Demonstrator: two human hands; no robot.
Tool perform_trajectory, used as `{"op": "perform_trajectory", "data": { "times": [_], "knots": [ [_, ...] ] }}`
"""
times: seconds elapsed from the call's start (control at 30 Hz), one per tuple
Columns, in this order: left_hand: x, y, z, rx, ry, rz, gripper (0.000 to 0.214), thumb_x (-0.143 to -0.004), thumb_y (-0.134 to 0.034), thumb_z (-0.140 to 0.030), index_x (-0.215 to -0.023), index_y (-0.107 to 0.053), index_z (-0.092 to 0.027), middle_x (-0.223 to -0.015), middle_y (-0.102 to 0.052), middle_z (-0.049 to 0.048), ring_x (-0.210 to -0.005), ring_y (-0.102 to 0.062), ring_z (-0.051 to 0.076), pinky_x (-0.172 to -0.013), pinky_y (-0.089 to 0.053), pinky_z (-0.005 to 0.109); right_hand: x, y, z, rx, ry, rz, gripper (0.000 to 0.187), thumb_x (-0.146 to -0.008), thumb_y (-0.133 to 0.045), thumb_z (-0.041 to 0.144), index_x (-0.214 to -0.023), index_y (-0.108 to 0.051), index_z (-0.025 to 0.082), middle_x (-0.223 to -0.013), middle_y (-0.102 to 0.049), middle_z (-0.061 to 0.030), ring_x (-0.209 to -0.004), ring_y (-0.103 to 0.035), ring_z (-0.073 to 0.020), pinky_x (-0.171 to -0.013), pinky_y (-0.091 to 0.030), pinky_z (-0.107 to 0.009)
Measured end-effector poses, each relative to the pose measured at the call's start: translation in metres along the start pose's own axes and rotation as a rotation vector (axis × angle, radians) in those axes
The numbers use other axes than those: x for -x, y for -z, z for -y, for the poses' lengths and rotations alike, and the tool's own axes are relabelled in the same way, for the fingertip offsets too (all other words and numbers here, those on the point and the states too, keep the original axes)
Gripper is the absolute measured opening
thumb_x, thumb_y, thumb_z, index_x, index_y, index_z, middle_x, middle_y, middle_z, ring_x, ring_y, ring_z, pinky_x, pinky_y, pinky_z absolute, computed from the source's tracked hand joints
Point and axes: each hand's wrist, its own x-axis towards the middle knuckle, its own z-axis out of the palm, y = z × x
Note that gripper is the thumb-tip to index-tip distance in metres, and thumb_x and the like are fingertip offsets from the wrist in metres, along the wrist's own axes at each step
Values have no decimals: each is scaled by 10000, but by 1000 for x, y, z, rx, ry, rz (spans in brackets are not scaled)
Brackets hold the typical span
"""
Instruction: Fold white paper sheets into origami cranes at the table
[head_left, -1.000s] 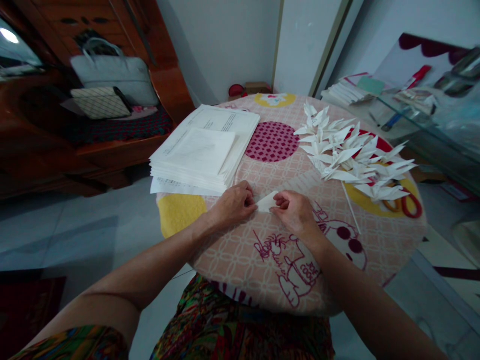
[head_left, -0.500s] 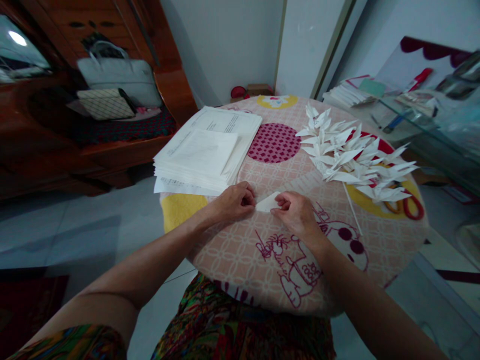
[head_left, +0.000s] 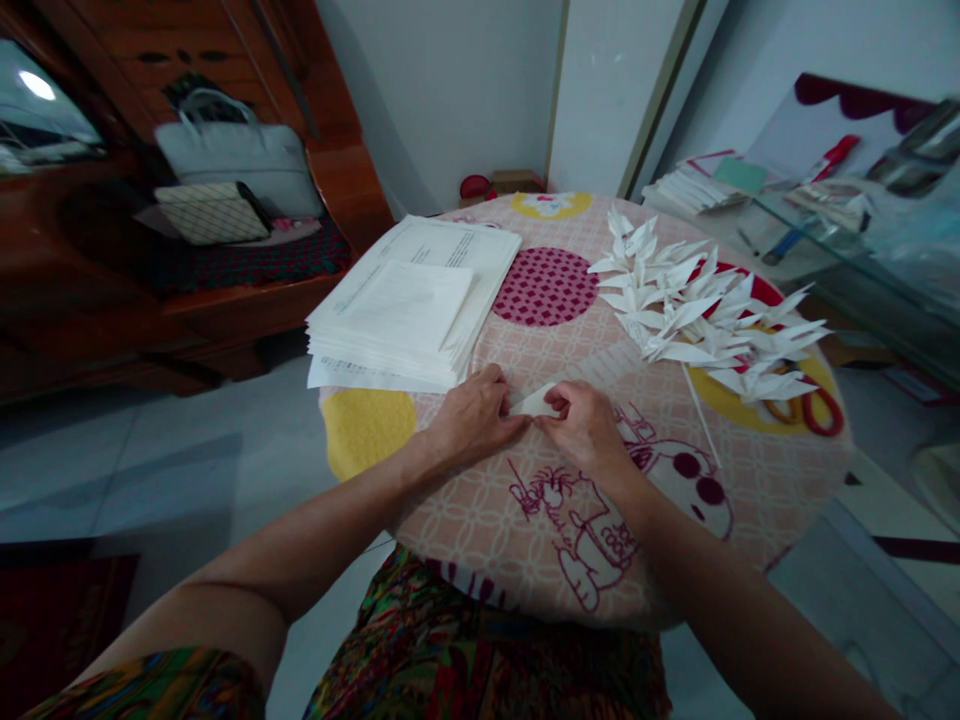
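A small folded piece of white paper (head_left: pixel 535 402) lies low over the tablecloth, between my two hands. My left hand (head_left: pixel 477 408) grips its left end, the thumb reaching along the near edge. On the other side my right hand (head_left: pixel 583 420) pinches the paper between thumb and bent fingers. The two thumbs nearly meet at the near edge. Just beyond the paper, a clear ruler (head_left: pixel 604 366) rests on the cloth. Up and to the left is a stack of printed paper sheets (head_left: pixel 472 250) with smaller blank white squares (head_left: pixel 409 305) on top.
Many folded white paper pieces with pointed ends (head_left: pixel 675 300) are heaped at the table's right. Red-handled scissors (head_left: pixel 822 410) and a thin white stick (head_left: pixel 701 415) lie near them. A glass shelf (head_left: pixel 847 245) stands right of the round table (head_left: pixel 450 520); a wooden bench (head_left: pixel 247 290) is at left.
My left hand has shifted slightly right, its thumb now stretched toward the right thumb. The paper shows as a narrower strip between the hands.
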Motion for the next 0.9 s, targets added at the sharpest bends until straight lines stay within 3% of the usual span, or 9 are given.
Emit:
{"op": "perform_trajectory", "data": {
  "times": [0.23, 0.77, 0.9],
  "knots": [
    [-1, -1, -8, -92, 29, -13, 281, -817, -624, -389, -661, -552, -167, -902, -589, 85, -776, -574, 194, -680, -468, 321, -1, -1, 2, 1, -14, 16, 150, -682, -772, 163, -808, -689, 171, -808, -684, -53, -741, -621, -185, -698, -458, -300],
    [-4, 4, 12, 149, -35, 5, 18, -723, -597, -163, -716, -613, -170, -819, -580, 28, -742, -557, 155, -701, -460, 290, -3, 10, 0, -143, -86, 100, 335, -613, -602, -11, -881, -749, 127, -770, -715, -56, -678, -645, -177, -666, -493, -285],
    [-4, 4, 16, 185, -43, -4, 90, -690, -582, -136, -757, -632, -169, -821, -593, 18, -748, -555, 150, -699, -454, 278, -2, 10, -1, -145, -73, 97, 358, -609, -580, -18, -888, -752, 127, -789, -723, -60, -675, -646, -171, -671, -499, -284]
  ]
}}
